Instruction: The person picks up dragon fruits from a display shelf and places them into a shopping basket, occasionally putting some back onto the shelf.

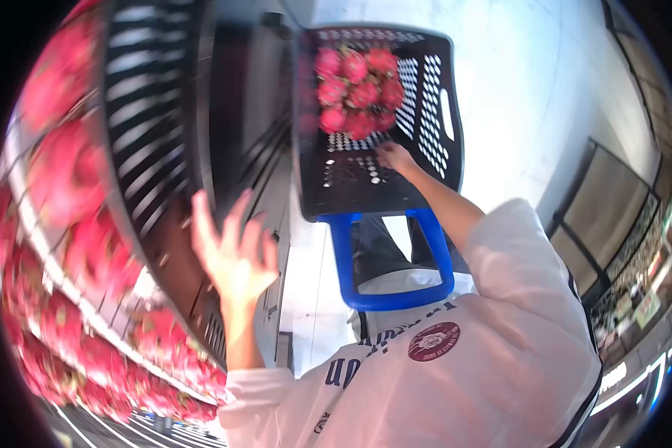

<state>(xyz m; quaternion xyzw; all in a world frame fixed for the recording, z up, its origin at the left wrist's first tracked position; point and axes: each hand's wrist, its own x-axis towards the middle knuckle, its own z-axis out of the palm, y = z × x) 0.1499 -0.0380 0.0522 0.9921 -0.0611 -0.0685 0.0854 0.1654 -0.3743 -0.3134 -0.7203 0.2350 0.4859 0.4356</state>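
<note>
My left hand (235, 254) is raised with its fingers spread, holding nothing, beside the dark slatted side of a display bin (143, 112). My right hand (397, 158) reaches into a black perforated shopping basket (328, 196). Its fingers are small and blurred here, slightly bent and apart, with no fruit showing in them. Just beyond those fingertips several dragon fruits (362, 93), pink with greenish tips, lie grouped in the far part of the basket. A blue handle (396, 301) extends from the basket's near end toward my body.
On the left, more dragon fruits (71, 172) fill the display behind its slatted side, with further rows lower down. The pale floor (515, 82) stretches to the right of the basket. A dark-framed brown panel (601, 216) and stocked shelves (644, 250) stand at the far right.
</note>
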